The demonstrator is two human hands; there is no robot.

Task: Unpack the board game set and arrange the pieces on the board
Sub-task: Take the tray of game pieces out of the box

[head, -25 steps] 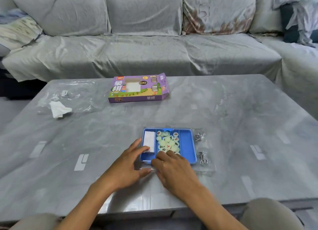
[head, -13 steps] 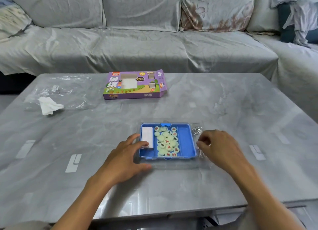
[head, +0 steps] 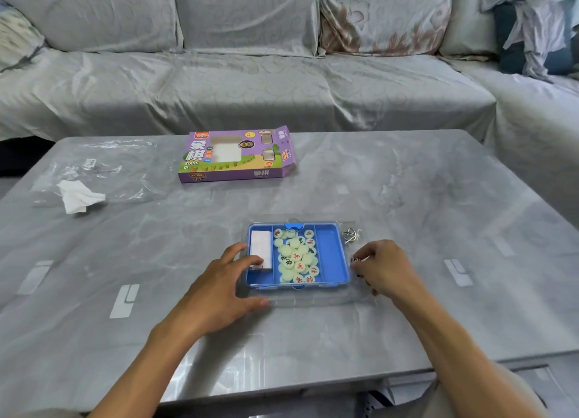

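A blue tray sits in a clear plastic case near the table's front. Its middle section holds several pale round game pieces with red and black characters. In its left section lies a white folded sheet. My left hand rests on the tray's left edge, fingertips touching the white sheet and thumb along the case's front corner. To the right of the tray, my right hand has its fingers curled around a small metal wire piece. A second wire piece lies just beyond it.
The purple game box lies open-ended at the table's far middle. A clear plastic wrapper and a crumpled white tissue lie at the far left. A grey sofa runs behind the table.
My right hand has moved from the tray's front edge to its right side and closed its fingers over the nearer wire piece. My left hand has stayed at the tray's left edge.
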